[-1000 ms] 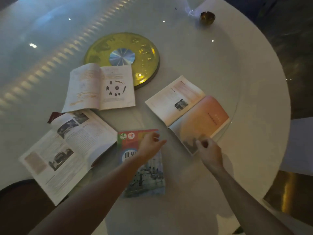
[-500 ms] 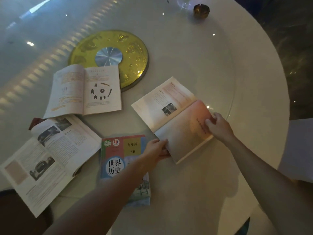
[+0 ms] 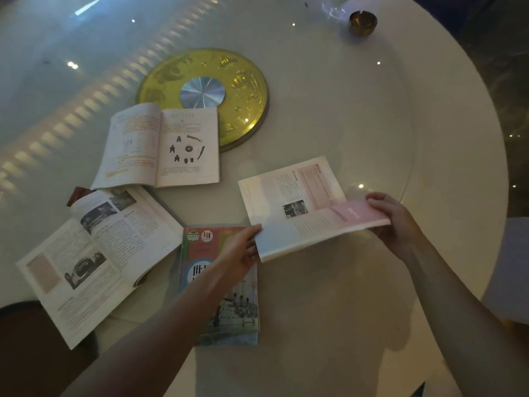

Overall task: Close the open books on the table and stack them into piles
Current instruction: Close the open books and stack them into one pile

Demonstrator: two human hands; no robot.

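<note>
An open book with pink pages (image 3: 294,196) lies right of centre on the round white table (image 3: 372,124). Its near half is lifted off the table and folding over. My right hand (image 3: 396,222) grips that raised half at its right edge. My left hand (image 3: 240,253) holds the same half at its left corner. Under my left forearm lies a closed book with a colourful cover (image 3: 220,285). Two more books lie open: one with small black drawings (image 3: 163,147) near the centre, and one with photos (image 3: 97,253) at the near left.
A round gold turntable base with a silver hub (image 3: 203,93) sits at the table's middle, partly under the open book. A small brass bowl (image 3: 362,22) stands at the far right. A dark chair (image 3: 34,348) is at the near left edge.
My right hand slid from the pink book's near corner to its right edge and raised that half higher. My left hand came off the closed book and took the lifted half's left corner.
</note>
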